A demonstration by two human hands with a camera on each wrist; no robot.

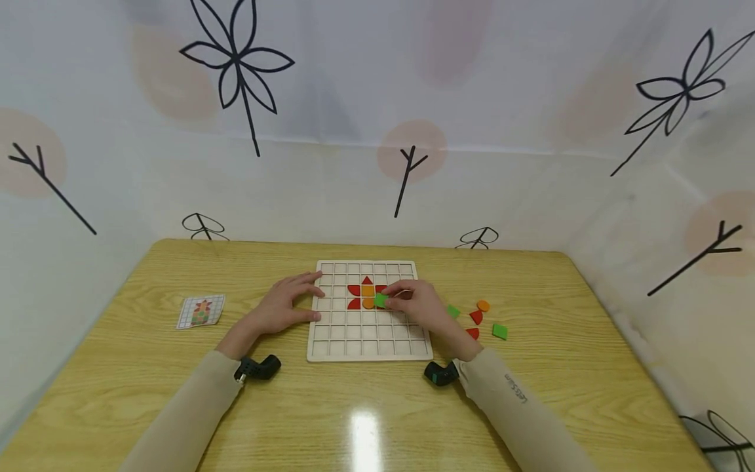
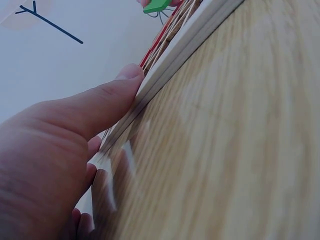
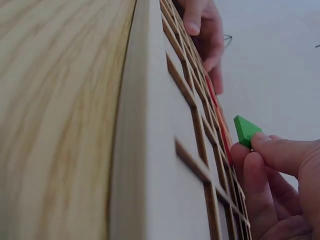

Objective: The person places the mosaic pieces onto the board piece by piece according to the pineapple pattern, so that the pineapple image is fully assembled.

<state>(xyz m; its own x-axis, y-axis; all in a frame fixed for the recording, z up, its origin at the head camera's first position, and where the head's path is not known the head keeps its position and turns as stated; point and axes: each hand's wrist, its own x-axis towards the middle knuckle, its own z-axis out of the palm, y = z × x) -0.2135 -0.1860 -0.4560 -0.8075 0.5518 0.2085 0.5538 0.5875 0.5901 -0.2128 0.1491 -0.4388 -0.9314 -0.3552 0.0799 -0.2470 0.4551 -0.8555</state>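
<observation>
The left hand (image 1: 282,307) is laid, fingers loosely spread, against the left edge of the board (image 1: 368,333). By the right hand (image 1: 420,305), held over the grid, a green square (image 1: 380,300) is pinched between thumb and fingertips. Red pieces (image 1: 354,290) and orange pieces (image 1: 368,290) are set in the board's cells.

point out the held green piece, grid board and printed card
Held green piece (image 3: 248,131): right wrist view, on its broad face.
Grid board (image 1: 369,332): head view, on a bare cell.
Printed card (image 1: 201,313): head view, on its figure.
</observation>
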